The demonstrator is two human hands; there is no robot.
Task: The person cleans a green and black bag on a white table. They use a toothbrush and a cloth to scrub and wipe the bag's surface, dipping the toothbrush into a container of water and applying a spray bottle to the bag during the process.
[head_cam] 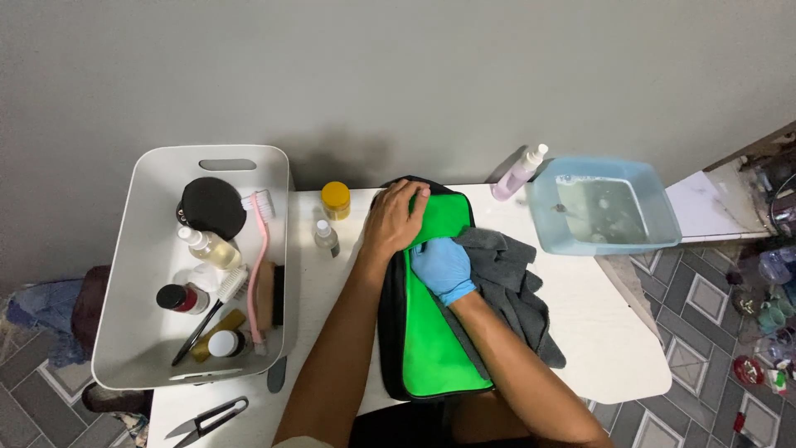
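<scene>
On the white table (332, 282), your bare left hand (396, 220) presses flat, fingers together, on the green-lined bag (431, 332); your gloved right hand (444, 267) grips the grey cloth (514, 282).

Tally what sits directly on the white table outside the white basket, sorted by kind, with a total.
Bags: 1, the black and green bag under both hands
Cloths: 1, the grey cloth
Bottles and jars: 3, the spray bottle, the yellow-lidded jar, the small clear bottle
Basins: 1, the blue basin
Snips: 1, the thread snips
Total: 7
</scene>
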